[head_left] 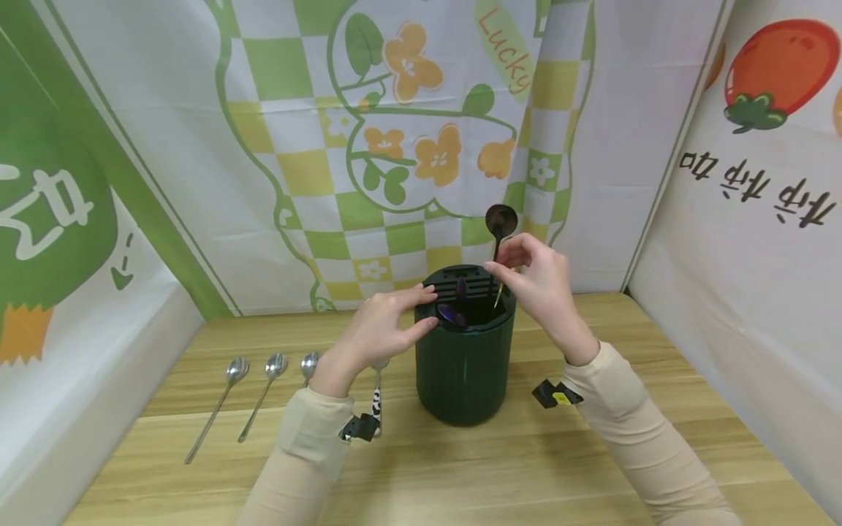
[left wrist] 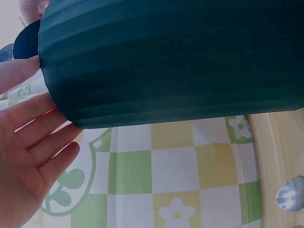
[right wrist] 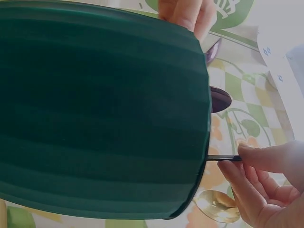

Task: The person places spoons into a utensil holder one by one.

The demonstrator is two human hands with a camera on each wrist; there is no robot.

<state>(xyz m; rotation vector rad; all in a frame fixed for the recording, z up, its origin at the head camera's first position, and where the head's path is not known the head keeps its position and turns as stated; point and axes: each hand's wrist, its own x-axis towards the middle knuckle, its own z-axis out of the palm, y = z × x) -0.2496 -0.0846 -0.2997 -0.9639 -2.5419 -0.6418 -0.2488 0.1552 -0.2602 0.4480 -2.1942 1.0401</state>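
A dark green ribbed utensil holder stands upright on the table with a slatted black top. My right hand pinches the thin handle of a dark spoon between thumb and fingers, its round bowl upward and its lower end inside the opening. Close by that hand, the bowl of a gold spoon shows beside the holder's rim. Fairly straight fingers of my left hand touch the holder's left rim. A purple spoon pokes out near the left thumb, and a second purple bowl shows behind it.
On the wooden table, several metal spoons lie in a row to the left, among them a long-handled spoon. One utensil with a black-and-white patterned handle lies by the left wrist. Printed cloth hangs behind the table.
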